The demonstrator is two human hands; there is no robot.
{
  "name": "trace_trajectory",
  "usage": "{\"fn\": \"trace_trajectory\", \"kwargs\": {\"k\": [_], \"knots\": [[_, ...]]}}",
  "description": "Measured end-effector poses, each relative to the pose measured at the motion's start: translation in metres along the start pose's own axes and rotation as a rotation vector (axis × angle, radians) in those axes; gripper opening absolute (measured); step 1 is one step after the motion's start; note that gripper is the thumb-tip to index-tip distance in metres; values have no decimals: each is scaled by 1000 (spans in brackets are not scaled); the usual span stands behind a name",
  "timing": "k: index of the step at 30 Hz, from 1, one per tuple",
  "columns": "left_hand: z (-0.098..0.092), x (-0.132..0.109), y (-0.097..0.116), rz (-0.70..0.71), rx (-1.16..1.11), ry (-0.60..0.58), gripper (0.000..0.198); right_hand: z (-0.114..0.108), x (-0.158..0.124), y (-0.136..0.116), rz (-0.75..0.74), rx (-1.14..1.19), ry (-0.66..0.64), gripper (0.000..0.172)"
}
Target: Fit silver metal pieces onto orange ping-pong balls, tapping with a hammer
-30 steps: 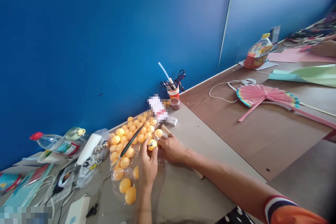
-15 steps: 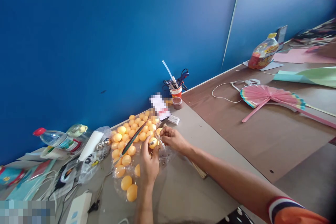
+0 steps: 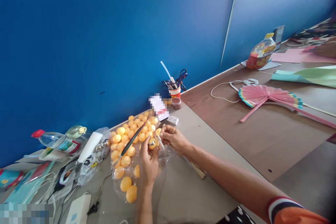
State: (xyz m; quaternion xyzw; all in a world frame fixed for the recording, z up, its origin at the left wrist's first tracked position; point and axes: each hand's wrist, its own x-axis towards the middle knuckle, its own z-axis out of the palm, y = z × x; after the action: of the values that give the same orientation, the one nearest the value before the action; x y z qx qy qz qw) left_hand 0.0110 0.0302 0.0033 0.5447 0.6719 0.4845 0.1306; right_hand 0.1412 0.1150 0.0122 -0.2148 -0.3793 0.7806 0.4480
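Between the thumb and fingers of my left hand (image 3: 149, 162) is an orange ping-pong ball (image 3: 153, 143), with a small shiny metallic piece showing on the side that faces me. Just to its right, my right hand (image 3: 174, 139) is pinched closed beside the ball; what its fingertips hold, if anything, is too small to make out. Many more orange balls (image 3: 126, 161) lie in and around a clear plastic bag (image 3: 165, 154) behind and left of my hands. A long, slim dark tool (image 3: 133, 138) rests across them.
At left are a red-capped bottle (image 3: 56, 141), a power strip (image 3: 78, 210) and tangled cables. By the blue wall stand a cup of pens (image 3: 174, 92) and a small round tub (image 3: 176, 103). A pink paper fan (image 3: 270, 96) and a yellow-capped bottle (image 3: 261, 52) occupy the right.
The ball has turned slightly in my left hand, so its metallic piece sits a little differently. My hands stay in nearly the same place; the view has shifted slightly.
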Motion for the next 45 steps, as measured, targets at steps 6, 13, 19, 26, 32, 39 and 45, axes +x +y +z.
{"fn": "trace_trajectory", "kwargs": {"k": [6,13,19,26,32,39,45], "knots": [[0,0,2,27,-6,5,46,-3,2,1,119,42,-126,39],[-1,1,-1,31,-22,8,47,-5,2,4,135,-40,-152,37],[0,0,1,37,-28,-5,45,-5,1,4,99,-149,-134,36],[1,-1,1,57,-26,8,45,-5,0,6,144,-146,-133,41],[1,-1,0,59,-41,-4,43,-5,-1,6,161,-98,-165,42],[0,-1,0,34,-39,-25,43,-5,-1,7,181,-82,-155,43],[-1,0,4,66,-17,0,41,-5,-2,6,174,-82,-158,44]]}}
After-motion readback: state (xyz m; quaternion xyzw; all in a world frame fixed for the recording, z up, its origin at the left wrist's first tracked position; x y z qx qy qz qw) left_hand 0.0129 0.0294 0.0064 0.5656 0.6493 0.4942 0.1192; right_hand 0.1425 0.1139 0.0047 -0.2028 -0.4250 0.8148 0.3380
